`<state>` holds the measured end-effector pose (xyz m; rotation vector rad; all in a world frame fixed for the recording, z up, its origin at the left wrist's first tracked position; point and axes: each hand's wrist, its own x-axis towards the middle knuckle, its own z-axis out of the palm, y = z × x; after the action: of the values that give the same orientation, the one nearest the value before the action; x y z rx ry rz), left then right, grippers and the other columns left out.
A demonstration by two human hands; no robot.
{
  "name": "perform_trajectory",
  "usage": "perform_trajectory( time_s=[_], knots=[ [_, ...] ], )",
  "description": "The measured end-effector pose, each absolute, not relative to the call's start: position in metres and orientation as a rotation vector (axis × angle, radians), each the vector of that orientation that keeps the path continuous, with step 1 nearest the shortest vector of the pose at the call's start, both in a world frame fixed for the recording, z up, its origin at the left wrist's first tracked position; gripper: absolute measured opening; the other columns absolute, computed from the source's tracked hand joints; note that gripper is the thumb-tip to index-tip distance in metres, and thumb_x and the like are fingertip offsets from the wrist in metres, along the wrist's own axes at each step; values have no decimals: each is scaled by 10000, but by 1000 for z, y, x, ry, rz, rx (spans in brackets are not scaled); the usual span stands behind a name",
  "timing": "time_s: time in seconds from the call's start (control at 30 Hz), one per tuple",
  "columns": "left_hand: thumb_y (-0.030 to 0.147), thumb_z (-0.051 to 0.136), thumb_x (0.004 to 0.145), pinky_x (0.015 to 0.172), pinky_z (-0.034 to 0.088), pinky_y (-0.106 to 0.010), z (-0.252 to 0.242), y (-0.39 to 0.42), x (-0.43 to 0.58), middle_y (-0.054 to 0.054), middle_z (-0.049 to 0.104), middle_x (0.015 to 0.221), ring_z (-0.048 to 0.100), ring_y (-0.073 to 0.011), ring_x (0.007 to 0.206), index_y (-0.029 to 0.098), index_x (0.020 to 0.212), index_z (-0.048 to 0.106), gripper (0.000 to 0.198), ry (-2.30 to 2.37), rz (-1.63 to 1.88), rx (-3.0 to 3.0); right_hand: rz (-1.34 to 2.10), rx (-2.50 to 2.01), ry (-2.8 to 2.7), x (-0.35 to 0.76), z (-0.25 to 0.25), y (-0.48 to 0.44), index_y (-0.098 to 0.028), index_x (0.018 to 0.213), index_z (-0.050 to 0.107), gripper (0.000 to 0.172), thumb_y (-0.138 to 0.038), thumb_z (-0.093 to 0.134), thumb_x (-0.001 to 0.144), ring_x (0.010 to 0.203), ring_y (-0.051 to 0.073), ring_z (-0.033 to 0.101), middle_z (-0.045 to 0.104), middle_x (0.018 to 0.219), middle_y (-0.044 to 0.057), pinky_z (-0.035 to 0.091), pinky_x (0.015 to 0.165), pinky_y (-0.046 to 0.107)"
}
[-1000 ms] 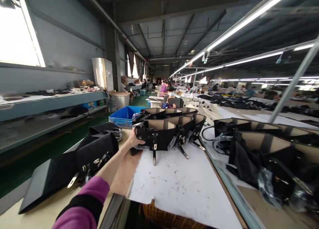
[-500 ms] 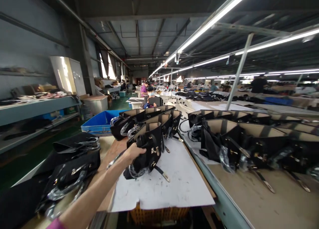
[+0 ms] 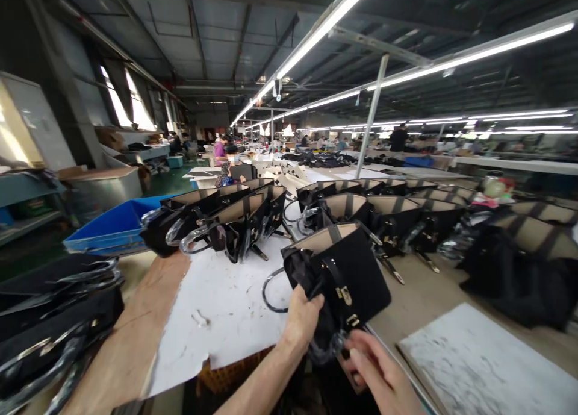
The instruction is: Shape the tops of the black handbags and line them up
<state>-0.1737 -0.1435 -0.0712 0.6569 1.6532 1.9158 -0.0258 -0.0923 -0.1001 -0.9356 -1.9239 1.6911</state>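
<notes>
- The left hand (image 3: pixel 304 314) is gripping the gathered side of a black rectangular handbag (image 3: pixel 361 267), thumb and fingers pressing around the fabric.
- The right hand (image 3: pixel 379 370) is curling its fingers by a black handle in clear plastic wrap (image 3: pixel 323 352); whether it is pinching it, I cannot tell.
- The handbag is tilting in front of other bags, its open mouth showing beige lining (image 3: pixel 316 244).
- Open-topped black bags with beige insides (image 3: pixel 391 216) are standing on the tan tabletop (image 3: pixel 418 303).
- A blue plastic bin (image 3: pixel 108 222) is standing farther left, showing its inner wall.
</notes>
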Motion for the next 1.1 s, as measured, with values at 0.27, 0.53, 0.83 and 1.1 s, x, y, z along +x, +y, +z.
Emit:
perform_trajectory(
  time_s=[0.27,0.53,0.83,1.1],
  knots=[
    [199,413,800,1021,280,-355,-52,-145,-91,-107,511,1199,409,-221,1165,134,1228,420,434,1862,1739,1139,1493,-723,-1814,-8,-48,-80,-196,1194,467,467,-407,496,778,1116,229,465,521,1201,86,381,952,383],
    [268,402,816,1052,270,-328,-51,-115,-7,-59,415,1308,293,-213,1255,220,1339,268,542,1548,1732,1302,1130,-887,-1759,49,1,-86,-215,1203,455,435,-389,470,805,1114,196,455,502,1220,41,374,954,336],
    [191,509,733,1043,273,-341,-62,-102,29,-114,303,1372,262,-237,1270,154,1344,249,665,1465,1249,1607,970,-1124,-1807,122,-51,-33,-185,1154,478,412,-370,470,786,1061,214,483,539,1154,62,369,935,356],
    [190,498,747,945,306,-458,-55,-126,-18,-130,469,1249,401,-314,1151,180,1213,446,469,2555,968,1924,406,-1223,-1991,136,-80,-30,-208,1245,367,419,-321,373,841,1107,212,433,465,1219,69,366,926,358]
  ],
)
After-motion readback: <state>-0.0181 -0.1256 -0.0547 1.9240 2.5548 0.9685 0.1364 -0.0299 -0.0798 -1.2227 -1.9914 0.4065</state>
